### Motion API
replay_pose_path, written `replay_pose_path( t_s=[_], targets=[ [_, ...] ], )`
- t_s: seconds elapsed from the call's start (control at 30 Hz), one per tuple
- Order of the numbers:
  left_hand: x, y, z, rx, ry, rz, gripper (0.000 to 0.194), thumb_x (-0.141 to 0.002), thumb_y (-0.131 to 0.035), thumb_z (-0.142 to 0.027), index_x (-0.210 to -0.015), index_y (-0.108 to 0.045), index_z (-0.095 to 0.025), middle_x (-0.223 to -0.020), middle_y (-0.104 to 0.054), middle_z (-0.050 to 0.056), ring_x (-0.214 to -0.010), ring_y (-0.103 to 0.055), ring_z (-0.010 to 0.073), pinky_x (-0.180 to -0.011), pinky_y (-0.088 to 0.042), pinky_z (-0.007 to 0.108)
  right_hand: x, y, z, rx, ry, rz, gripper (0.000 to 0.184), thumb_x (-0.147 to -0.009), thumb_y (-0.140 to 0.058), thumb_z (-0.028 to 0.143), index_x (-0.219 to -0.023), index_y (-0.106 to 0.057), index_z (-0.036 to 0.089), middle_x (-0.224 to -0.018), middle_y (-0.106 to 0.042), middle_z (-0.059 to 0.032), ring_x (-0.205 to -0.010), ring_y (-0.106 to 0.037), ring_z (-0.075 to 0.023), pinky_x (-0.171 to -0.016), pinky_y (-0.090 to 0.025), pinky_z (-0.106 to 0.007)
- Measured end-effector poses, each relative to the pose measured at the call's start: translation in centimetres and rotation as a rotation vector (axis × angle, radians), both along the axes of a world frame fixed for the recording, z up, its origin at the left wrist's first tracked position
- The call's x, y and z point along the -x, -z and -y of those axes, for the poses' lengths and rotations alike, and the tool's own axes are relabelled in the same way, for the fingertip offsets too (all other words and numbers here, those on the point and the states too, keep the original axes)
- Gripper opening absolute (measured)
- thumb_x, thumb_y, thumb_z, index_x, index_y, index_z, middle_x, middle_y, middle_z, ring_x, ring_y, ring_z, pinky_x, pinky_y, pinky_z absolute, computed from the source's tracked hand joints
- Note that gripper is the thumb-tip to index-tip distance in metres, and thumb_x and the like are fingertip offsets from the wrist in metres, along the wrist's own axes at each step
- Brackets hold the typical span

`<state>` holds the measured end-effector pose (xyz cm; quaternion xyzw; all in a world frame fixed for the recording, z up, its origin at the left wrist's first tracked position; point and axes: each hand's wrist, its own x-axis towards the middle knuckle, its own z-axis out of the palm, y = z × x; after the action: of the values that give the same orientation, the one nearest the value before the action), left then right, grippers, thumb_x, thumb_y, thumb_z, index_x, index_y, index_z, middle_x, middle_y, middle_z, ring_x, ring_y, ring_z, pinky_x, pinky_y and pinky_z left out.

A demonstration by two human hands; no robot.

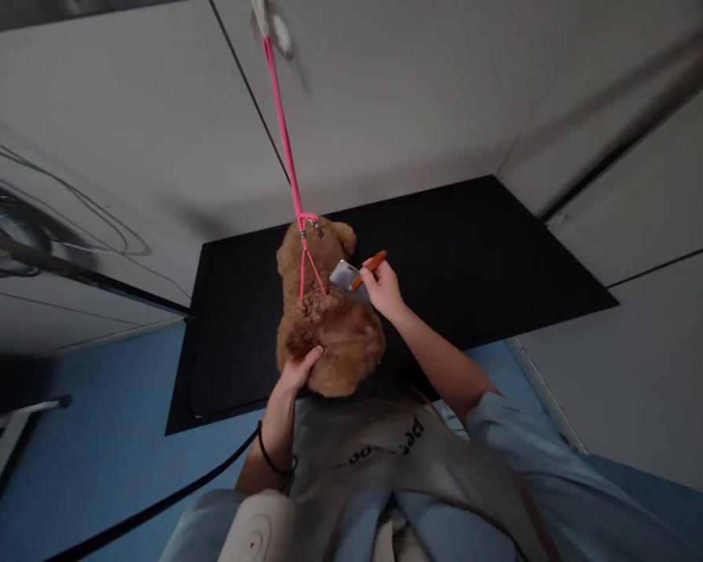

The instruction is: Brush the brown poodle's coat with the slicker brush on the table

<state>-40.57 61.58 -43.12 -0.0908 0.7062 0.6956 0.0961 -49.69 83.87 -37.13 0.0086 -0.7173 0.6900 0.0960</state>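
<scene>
A brown curly-coated dog (333, 367) stands on the black grooming table, seen from above with its head away from me. My left hand (302, 368) grips the fur of its back near the rump; the thumb shows and the other fingers are hidden in the coat. Between the fingers of my right hand (380, 287) is the orange handle of a slicker brush (345, 275). The brush's pale rectangular head is beside the dog's right shoulder, and I cannot tell whether it touches the coat. Around the dog's neck and shoulders runs a pink grooming loop (281, 117).
The black table (457, 242) stands against a pale wall (398, 94). Metal posts rise at both its sides, and the pink loop hangs from above. Cables (64, 187) run along the left wall. A black cord (169, 499) passes at lower left, over the blue floor.
</scene>
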Motion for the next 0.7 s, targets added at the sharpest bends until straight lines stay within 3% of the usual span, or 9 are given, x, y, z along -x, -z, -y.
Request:
replay_pose_path(
  t_s=[0.1,0.13,0.27,0.4,0.43,0.5,0.57,0.7],
  targets=[
    [0.2,0.1,0.3,0.019,0.037,-0.017,0.059,-0.067,-0.075,-0.036,-0.121,-0.060,-0.017,-0.126,-0.062,0.012,-0.119,-0.057,0.0278,-0.104,-0.044,0.043,-0.5,-0.2,0.1,-0.018,-0.296,-0.006,0.018,-0.076,-0.060,0.031,-0.089,-0.058,0.018,-0.082,-0.062,-0.0013,-0.076,-0.059,-0.0159,-0.073,-0.047,-0.029],
    [0.3,0.0,0.3,0.020,0.041,-0.023,0.057,-0.067,-0.075,-0.035,-0.120,-0.061,-0.017,-0.123,-0.063,0.013,-0.116,-0.059,0.0279,-0.101,-0.046,0.044,-0.7,-0.2,0.2,-0.031,-0.326,0.022,0.017,-0.076,-0.061,0.030,-0.087,-0.059,0.018,-0.079,-0.062,-0.0009,-0.074,-0.059,-0.0156,-0.072,-0.047,-0.029],
    [0.6,-0.8,0.1,-0.025,0.082,-0.057,0.060,-0.068,-0.075,-0.035,-0.124,-0.059,-0.020,-0.125,-0.062,0.013,-0.116,-0.059,0.0268,-0.099,-0.048,0.044,-1.0,-0.5,0.3,-0.025,-0.024,0.012,0.019,-0.079,-0.056,0.031,-0.094,-0.058,0.019,-0.085,-0.062,-0.0017,-0.073,-0.058,-0.0146,-0.072,-0.047,-0.030],
    [0.7,-1.5,-0.2,0.022,0.117,-0.066,0.069,-0.066,-0.074,-0.039,-0.128,-0.054,-0.017,-0.130,-0.058,0.014,-0.120,-0.056,0.0255,-0.101,-0.046,0.041,-1.5,-0.1,-0.1,0.017,-0.312,0.064,0.018,-0.075,-0.061,0.031,-0.087,-0.059,0.019,-0.079,-0.062,-0.0008,-0.074,-0.059,-0.0158,-0.073,-0.048,-0.030],
    [0.7,-1.6,-0.3,0.075,0.103,-0.075,0.068,-0.066,-0.074,-0.040,-0.127,-0.055,-0.016,-0.129,-0.059,0.014,-0.120,-0.056,0.0255,-0.101,-0.046,0.040,-1.7,0.1,-0.3,0.029,-0.284,0.118,0.017,-0.074,-0.061,0.031,-0.085,-0.058,0.018,-0.076,-0.061,-0.0005,-0.073,-0.058,-0.0160,-0.072,-0.048,-0.030],
    [0.3,-1.9,-0.6,0.205,0.086,-0.135,0.062,-0.067,-0.072,-0.038,-0.123,-0.058,-0.014,-0.125,-0.061,0.014,-0.117,-0.057,0.0249,-0.102,-0.045,0.039,-2.2,0.7,-0.7,0.057,-0.006,0.171,0.016,-0.075,-0.058,0.032,-0.084,-0.056,0.019,-0.076,-0.060,-0.0010,-0.073,-0.058,-0.0166,-0.072,-0.047,-0.031],
    [-0.3,-2.1,-0.8,0.327,0.206,-0.224,0.048,-0.070,-0.069,-0.034,-0.114,-0.065,-0.015,-0.116,-0.066,0.013,-0.108,-0.062,0.0239,-0.098,-0.047,0.037,-3.1,1.5,-1.1,0.091,0.215,0.150,0.019,-0.077,-0.056,0.035,-0.088,-0.055,0.019,-0.079,-0.059,-0.0017,-0.077,-0.058,-0.0171,-0.074,-0.047,-0.032],
    [-1.2,-2.7,-0.7,0.566,0.576,-0.463,0.025,-0.072,-0.062,-0.021,-0.094,-0.074,-0.019,-0.086,-0.071,0.008,-0.082,-0.067,0.0216,-0.081,-0.054,0.034,-5.5,3.1,-2.0,0.172,0.021,0.236,0.024,-0.076,-0.057,0.040,-0.088,-0.055,0.020,-0.075,-0.060,-0.0010,-0.072,-0.058,-0.0172,-0.069,-0.047,-0.031]
  ],
)
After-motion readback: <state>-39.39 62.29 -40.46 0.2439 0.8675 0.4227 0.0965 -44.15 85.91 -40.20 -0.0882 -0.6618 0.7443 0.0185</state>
